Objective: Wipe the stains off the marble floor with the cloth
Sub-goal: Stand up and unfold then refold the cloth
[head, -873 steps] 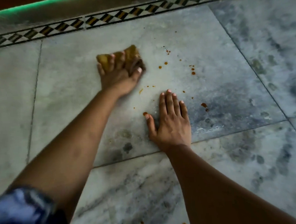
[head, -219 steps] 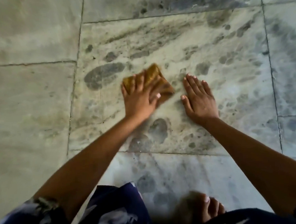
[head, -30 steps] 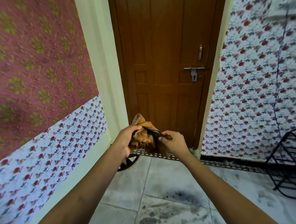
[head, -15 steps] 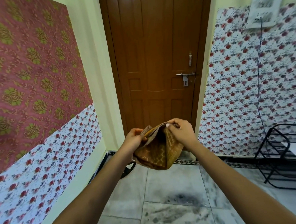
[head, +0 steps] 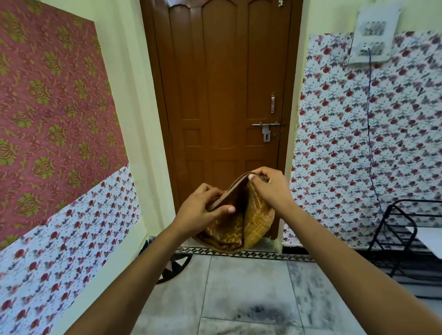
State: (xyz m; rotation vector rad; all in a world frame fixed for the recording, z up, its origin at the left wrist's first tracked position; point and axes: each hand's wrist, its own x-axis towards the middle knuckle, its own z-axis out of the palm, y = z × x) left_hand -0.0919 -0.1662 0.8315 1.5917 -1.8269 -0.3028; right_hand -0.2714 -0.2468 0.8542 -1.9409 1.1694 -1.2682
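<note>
At 9 o'clock in the view hangs pink patterned wallpaper [head: 45, 112]. The person's left hand [head: 201, 209] grips the cloth [head: 238, 225] at the cloth's 10 o'clock, thumb laid across the fold and fingers curled behind it. The cloth hangs in the air just below centre, well above the marble floor [head: 247, 294] at 6 o'clock. The right hand [head: 269, 187] pinches the top edge at the cloth's 1 o'clock, holding it higher. Together the two grips spread the fabric open like a pouch, probably to check it or refold it to a cleaner face. Behind it stands a brown door [head: 226, 90]. A switch panel [head: 374, 36] is at 2 o'clock and a black rack [head: 410, 234] at 4 o'clock. No writing or brand can be read; the panel's marks are blurred.
</note>
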